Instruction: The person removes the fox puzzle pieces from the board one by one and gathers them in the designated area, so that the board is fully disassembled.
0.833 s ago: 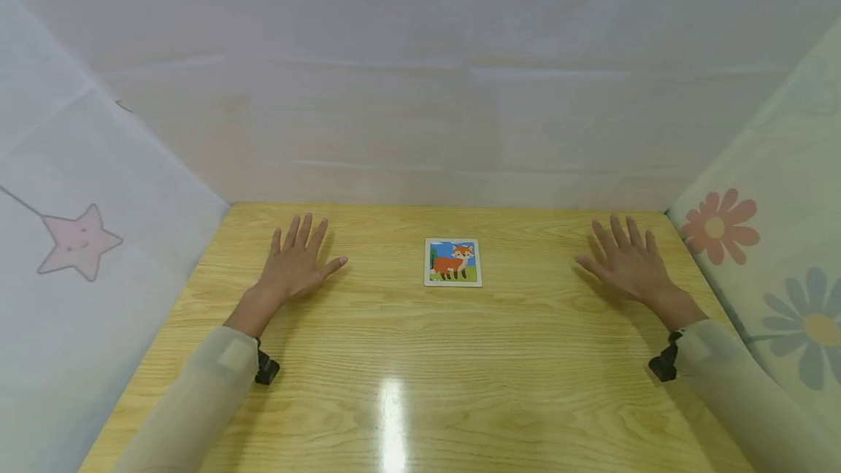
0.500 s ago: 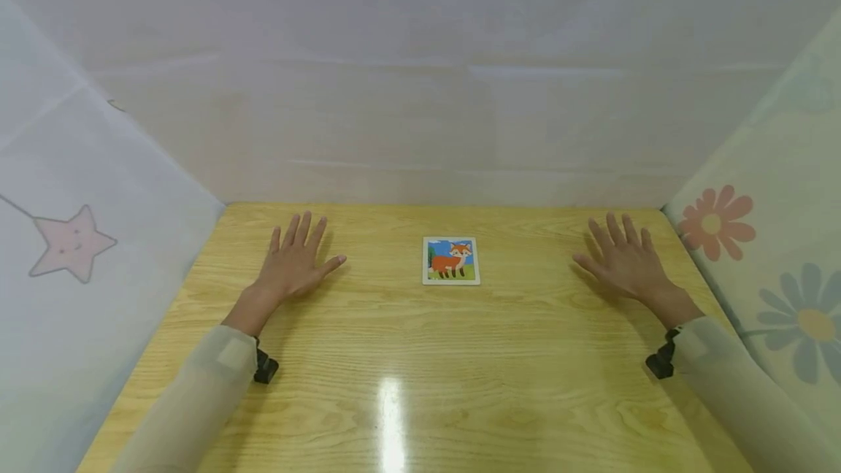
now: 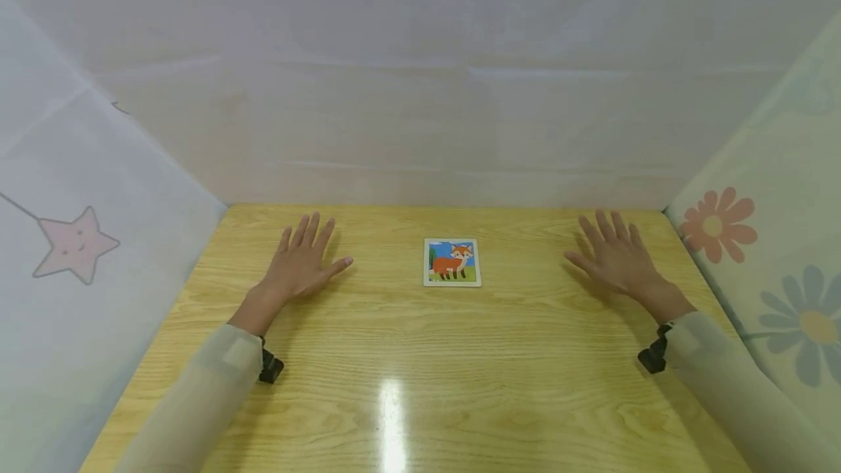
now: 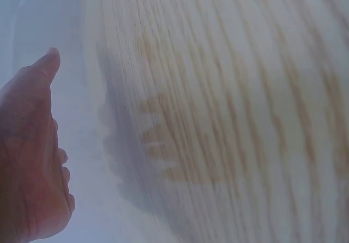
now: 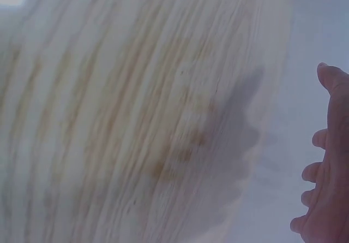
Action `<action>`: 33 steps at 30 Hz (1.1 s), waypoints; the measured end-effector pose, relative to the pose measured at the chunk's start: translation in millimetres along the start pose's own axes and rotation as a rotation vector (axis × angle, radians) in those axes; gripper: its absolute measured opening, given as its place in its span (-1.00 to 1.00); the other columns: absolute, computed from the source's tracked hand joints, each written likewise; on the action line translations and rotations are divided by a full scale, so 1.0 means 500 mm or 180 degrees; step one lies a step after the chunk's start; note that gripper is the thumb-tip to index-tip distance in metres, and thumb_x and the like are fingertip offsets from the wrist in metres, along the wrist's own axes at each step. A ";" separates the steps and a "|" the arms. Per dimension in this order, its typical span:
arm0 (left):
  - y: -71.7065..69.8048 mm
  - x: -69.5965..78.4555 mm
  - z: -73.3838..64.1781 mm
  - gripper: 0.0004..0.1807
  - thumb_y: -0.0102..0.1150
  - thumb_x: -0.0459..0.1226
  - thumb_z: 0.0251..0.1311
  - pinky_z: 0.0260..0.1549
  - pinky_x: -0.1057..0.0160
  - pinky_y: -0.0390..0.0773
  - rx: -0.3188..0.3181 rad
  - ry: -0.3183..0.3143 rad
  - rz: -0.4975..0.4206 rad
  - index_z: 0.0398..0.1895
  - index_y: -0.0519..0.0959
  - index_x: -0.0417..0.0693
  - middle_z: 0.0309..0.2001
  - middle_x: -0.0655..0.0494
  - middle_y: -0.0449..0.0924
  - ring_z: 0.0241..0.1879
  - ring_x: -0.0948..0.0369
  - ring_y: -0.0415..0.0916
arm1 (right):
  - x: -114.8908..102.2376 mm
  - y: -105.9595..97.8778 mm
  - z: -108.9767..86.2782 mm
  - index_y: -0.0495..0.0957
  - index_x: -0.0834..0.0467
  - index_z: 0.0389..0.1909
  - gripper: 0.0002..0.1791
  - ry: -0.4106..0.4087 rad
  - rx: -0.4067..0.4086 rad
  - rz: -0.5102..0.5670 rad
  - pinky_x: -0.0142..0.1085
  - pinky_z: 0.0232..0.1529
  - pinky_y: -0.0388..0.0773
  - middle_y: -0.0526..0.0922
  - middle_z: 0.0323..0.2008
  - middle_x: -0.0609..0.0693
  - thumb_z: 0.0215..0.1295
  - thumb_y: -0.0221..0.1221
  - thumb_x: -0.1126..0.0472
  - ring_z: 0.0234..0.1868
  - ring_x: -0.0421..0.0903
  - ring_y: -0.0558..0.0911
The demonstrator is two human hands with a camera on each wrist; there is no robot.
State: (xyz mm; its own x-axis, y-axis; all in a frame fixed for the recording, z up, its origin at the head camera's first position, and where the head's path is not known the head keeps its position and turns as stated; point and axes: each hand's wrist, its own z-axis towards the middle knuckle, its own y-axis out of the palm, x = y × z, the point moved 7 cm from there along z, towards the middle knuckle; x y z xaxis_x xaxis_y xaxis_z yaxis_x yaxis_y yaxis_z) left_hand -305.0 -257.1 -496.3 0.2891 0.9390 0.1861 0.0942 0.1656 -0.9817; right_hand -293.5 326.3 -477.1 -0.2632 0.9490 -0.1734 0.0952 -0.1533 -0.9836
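Observation:
A square picture puzzle of a fox [image 3: 452, 263] with a pale border lies flat near the table's far middle. To its left, my left hand [image 3: 297, 266] is held palm down with straight, spread fingers. On the other side my right hand [image 3: 616, 261] is spread in the same way. Both hands are apart from the puzzle and hold nothing. The left wrist view shows the left hand [image 4: 32, 161] raised above the wood, its shadow below it. In the right wrist view the right hand [image 5: 330, 166] also hovers over its shadow.
The wooden table [image 3: 460, 356] has light glare near its front. A pale cloth wall [image 3: 420, 108] stands along the far edge. Cloth sides bear a pink star [image 3: 77, 245] at left and flowers [image 3: 719, 225] at right. A black wrist camera [image 3: 271, 366] sits on the left cuff.
Both hands have shifted slightly inward, the right one a little more than the left. The fox puzzle has stayed in its place on the table.

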 end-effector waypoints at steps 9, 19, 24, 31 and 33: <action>-0.009 0.037 -0.001 0.09 -0.17 0.40 0.50 0.60 -0.33 -0.42 -0.0007 0.0087 -0.0016 0.76 -0.24 -0.07 0.72 -0.26 -0.42 0.69 -0.21 -0.46 | -0.031 -0.001 0.015 -0.13 0.17 0.74 0.00 -0.0129 0.0081 0.0001 0.50 0.53 -0.26 -0.27 0.68 0.39 0.58 0.05 -0.28 0.66 0.46 -0.29; 0.007 0.066 0.008 0.08 -0.08 0.37 0.49 0.60 -0.35 -0.29 0.0083 0.0238 -0.0019 0.75 -0.12 -0.11 0.71 -0.32 -0.26 0.69 -0.24 -0.35 | -0.071 0.000 0.038 -0.19 0.16 0.74 -0.01 -0.0277 0.0038 0.0053 0.46 0.56 -0.25 -0.29 0.69 0.37 0.61 0.04 -0.25 0.67 0.44 -0.28; 0.028 0.073 0.016 0.09 -0.22 0.44 0.48 0.59 -0.37 -0.16 0.0116 0.0330 0.0042 0.76 -0.11 -0.09 0.71 -0.32 -0.22 0.69 -0.24 -0.30 | -0.097 0.002 0.049 -0.20 0.15 0.74 -0.01 -0.0378 0.0027 0.0160 0.43 0.57 -0.24 -0.28 0.69 0.35 0.62 0.01 -0.28 0.68 0.41 -0.29; 0.035 0.112 0.016 0.09 -0.23 0.45 0.47 0.57 -0.39 -0.09 0.0174 0.0507 0.0018 0.74 -0.03 -0.12 0.70 -0.32 -0.17 0.67 -0.26 -0.19 | -0.143 0.003 0.068 -0.14 0.16 0.74 -0.02 -0.0578 0.0140 0.0250 0.36 0.60 -0.15 -0.16 0.68 0.39 0.61 0.05 -0.27 0.67 0.43 -0.18; 0.035 0.124 0.016 0.07 -0.22 0.44 0.49 0.57 -0.40 -0.11 0.0179 0.0572 -0.0020 0.74 -0.03 -0.13 0.71 -0.31 -0.21 0.68 -0.26 -0.20 | -0.158 0.004 0.075 -0.12 0.17 0.74 -0.02 -0.0606 0.0137 0.0243 0.36 0.60 -0.13 -0.15 0.68 0.39 0.61 0.06 -0.26 0.67 0.42 -0.17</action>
State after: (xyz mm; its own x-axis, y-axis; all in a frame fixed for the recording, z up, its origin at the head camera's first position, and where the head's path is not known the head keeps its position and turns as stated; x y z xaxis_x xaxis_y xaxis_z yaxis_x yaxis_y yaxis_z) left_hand -293.1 -193.7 -502.3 0.4546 0.8699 0.1916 0.0446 0.1926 -0.9803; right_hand -308.4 240.7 -467.2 -0.4340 0.8656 -0.2500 0.0818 -0.2385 -0.9677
